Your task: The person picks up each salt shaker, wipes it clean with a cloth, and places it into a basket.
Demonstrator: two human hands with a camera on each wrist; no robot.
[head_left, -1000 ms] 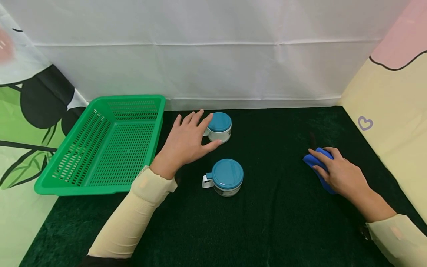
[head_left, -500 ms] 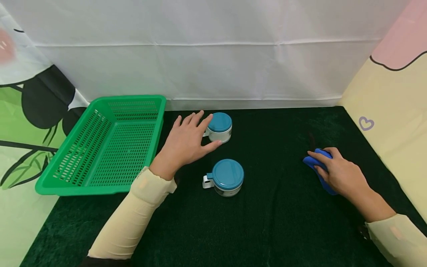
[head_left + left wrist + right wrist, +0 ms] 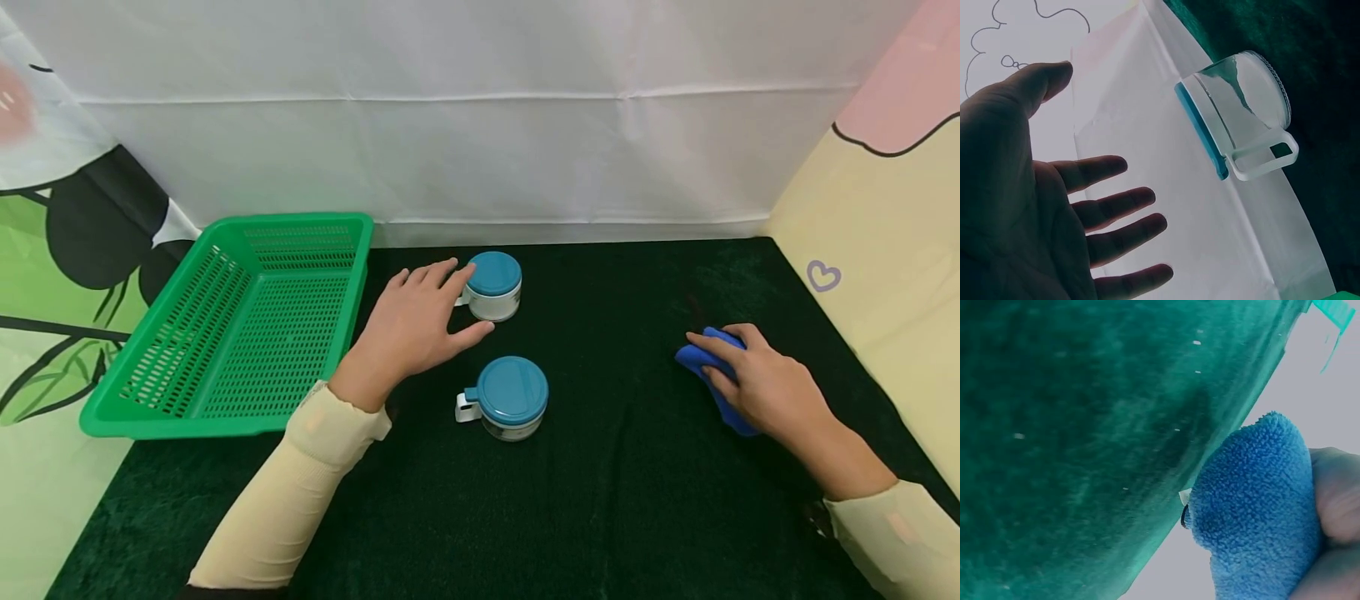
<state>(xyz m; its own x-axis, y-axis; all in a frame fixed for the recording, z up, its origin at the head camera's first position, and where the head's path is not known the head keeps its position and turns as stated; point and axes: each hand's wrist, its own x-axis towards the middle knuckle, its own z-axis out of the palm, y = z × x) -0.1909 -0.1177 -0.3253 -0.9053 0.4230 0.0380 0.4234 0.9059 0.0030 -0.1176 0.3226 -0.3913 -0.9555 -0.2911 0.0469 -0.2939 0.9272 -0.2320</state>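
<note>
Two short round jars with flat blue lids stand upright on a dark green plush cover (image 3: pixel 600 500) in the head view. We call them the farther jar (image 3: pixel 495 306) and the nearer jar (image 3: pixel 512 402). To their left is a bright green plastic basket (image 3: pixel 195 427) with slotted walls. The left hand (image 3: pixel 408 325) is beside the farther jar, its fingers spread and holding nothing. On the other side, well apart from the jars, the right hand (image 3: pixel 776 387) pinches a folded blue fluffy cloth (image 3: pixel 707 358). For handling this cloth well, we would advise a light but sure pinch, so the layers stay together, and the free palm kept away from the lids.

In the left wrist view, we see the thumb and fingers rather straight, and apart from one jar, probably the farther. Its body is glassy and clear, and its white handle (image 3: pixel 1266 156) makes a squared loop, smooth and hard.

In the right wrist view, we find the cloth thick and softly piled, with a rounded folded edge. We judge it will bend easily. A small dark piece behind it we cannot identify.
</note>
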